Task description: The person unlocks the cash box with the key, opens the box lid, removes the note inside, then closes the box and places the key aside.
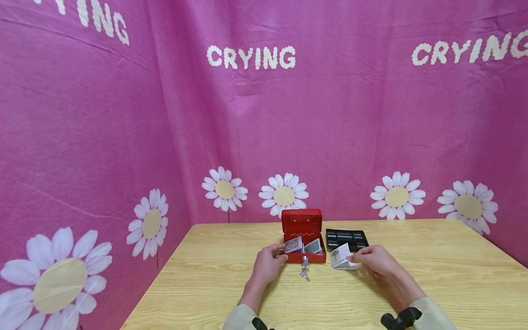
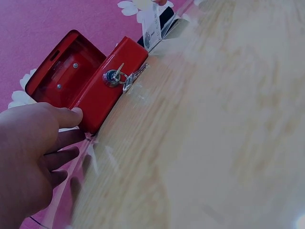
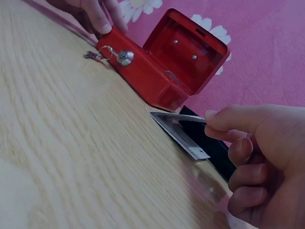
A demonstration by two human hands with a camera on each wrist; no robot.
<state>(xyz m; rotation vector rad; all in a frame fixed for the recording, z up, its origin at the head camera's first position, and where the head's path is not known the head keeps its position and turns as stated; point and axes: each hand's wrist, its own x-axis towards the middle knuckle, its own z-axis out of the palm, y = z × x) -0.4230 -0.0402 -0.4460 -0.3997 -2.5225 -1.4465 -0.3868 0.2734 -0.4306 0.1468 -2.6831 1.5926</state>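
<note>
A red metal cash box [image 1: 305, 257] stands with its lid [image 1: 301, 222] raised. Inside, folded banknotes [image 1: 293, 244] lean at the left and a greenish one [image 1: 313, 246] at the right. My left hand [image 1: 269, 263] holds the box's front left corner, thumb on the front edge and fingers along the side. Keys [image 2: 128, 82] on a ring hang from the front lock [image 3: 125, 57]. To the right of the box, my right hand [image 1: 377, 259] pinches a folded pale banknote [image 1: 340, 256] between thumb and index finger; its lower part is close to the tabletop.
A black compartment tray [image 1: 346, 237] lies right of the box, behind the pinched banknote. All of this is on a light wood table [image 1: 206, 275]. Pink cloth [image 1: 330, 114] with white daisies and lettering hangs behind and at the left.
</note>
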